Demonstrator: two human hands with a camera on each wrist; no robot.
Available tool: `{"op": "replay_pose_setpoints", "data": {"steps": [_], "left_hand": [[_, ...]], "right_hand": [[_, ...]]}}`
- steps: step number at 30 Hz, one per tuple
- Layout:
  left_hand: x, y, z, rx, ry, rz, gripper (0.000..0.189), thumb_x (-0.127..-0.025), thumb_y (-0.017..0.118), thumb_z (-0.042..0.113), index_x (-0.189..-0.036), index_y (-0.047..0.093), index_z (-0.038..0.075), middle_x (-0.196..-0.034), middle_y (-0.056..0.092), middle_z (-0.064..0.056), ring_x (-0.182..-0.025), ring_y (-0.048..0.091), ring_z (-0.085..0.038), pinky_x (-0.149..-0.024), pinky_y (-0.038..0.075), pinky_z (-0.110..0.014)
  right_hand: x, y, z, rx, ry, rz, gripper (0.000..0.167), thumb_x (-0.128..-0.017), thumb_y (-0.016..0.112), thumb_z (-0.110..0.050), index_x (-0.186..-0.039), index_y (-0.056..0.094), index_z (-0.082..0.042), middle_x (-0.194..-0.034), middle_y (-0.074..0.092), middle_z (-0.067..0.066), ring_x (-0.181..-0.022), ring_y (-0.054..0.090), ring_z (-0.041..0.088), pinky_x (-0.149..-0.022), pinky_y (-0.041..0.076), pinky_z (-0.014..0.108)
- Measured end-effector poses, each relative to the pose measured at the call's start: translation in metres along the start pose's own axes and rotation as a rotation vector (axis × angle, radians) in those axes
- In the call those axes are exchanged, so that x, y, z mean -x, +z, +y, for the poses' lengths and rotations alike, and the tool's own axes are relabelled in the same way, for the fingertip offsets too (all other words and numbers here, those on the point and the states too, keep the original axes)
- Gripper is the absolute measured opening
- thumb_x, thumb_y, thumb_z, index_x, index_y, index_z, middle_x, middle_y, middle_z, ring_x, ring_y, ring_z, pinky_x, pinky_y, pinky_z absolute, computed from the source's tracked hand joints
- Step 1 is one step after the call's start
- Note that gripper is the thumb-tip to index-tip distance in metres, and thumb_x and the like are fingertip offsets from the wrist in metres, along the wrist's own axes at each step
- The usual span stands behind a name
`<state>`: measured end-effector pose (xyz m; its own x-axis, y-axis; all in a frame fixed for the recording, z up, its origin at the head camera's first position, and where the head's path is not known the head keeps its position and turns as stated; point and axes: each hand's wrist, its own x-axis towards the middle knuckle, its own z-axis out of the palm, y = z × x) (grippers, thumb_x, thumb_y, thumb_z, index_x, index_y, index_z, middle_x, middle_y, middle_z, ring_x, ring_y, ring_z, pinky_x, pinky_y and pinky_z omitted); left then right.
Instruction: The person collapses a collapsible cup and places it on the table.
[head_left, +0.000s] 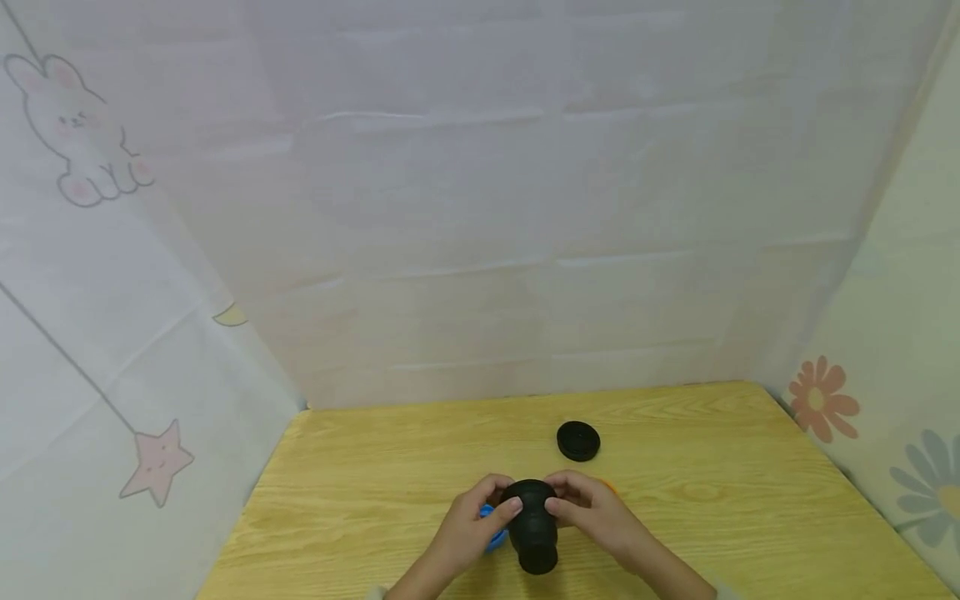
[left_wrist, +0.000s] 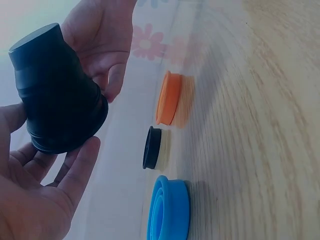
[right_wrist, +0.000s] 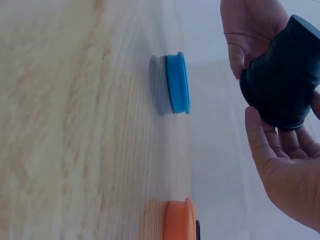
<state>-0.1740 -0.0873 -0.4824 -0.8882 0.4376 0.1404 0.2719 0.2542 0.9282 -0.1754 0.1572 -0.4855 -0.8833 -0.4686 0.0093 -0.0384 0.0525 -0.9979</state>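
A black collapsible cup [head_left: 535,529], drawn out into stepped rings, is held above the table between both hands. Its wide rim points away from the wearer and its narrow end is toward the wearer. My left hand [head_left: 474,527] grips the rim side, thumb on the near wall and fingers behind. From the other side my right hand [head_left: 597,514] holds the rim the same way. In the left wrist view the cup [left_wrist: 55,95] tilts with its narrow end up. A flattened blue ringed cup [head_left: 492,533] lies on the table, partly behind the left hand.
On the wooden table [head_left: 375,467], a flat black round piece [head_left: 578,440] lies beyond the hands. An orange ringed piece [left_wrist: 169,98] is mostly hidden behind the right hand in the head view. Printed cloth walls [head_left: 450,208] stand at the back and both sides.
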Motion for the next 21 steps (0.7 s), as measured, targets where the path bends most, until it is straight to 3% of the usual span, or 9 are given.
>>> {"op": "replay_pose_setpoints", "data": {"steps": [9, 13, 21], "left_hand": [[0.005, 0.006, 0.003, -0.058, -0.008, 0.000, 0.021, -0.103, 0.059, 0.034, -0.115, 0.066, 0.018, -0.091, 0.066, 0.006, -0.083, 0.060, -0.007, -0.071, 0.049, -0.024], [0.006, 0.007, 0.004, -0.067, -0.011, -0.006, 0.021, -0.102, 0.061, 0.035, -0.112, 0.068, 0.018, -0.087, 0.065, 0.007, -0.079, 0.058, -0.006, -0.069, 0.048, -0.024], [0.006, 0.009, 0.002, -0.082, 0.007, 0.009, 0.023, -0.101, 0.062, 0.037, -0.109, 0.069, 0.017, -0.085, 0.066, 0.007, -0.076, 0.058, -0.005, -0.068, 0.049, -0.024]], "right_hand": [[0.009, 0.001, 0.000, -0.001, 0.004, -0.011, 0.034, -0.101, 0.065, -0.023, -0.124, 0.060, 0.000, -0.107, 0.066, 0.012, -0.099, 0.069, 0.022, -0.085, 0.060, 0.032], [0.012, 0.000, 0.000, 0.042, 0.021, -0.008, 0.031, -0.100, 0.066, -0.025, -0.121, 0.062, -0.002, -0.105, 0.066, 0.012, -0.096, 0.069, 0.023, -0.083, 0.059, 0.032], [0.014, 0.000, 0.001, 0.149, -0.021, 0.008, 0.027, -0.101, 0.065, -0.026, -0.118, 0.064, -0.005, -0.102, 0.068, 0.010, -0.086, 0.069, 0.017, -0.078, 0.059, 0.038]]}}
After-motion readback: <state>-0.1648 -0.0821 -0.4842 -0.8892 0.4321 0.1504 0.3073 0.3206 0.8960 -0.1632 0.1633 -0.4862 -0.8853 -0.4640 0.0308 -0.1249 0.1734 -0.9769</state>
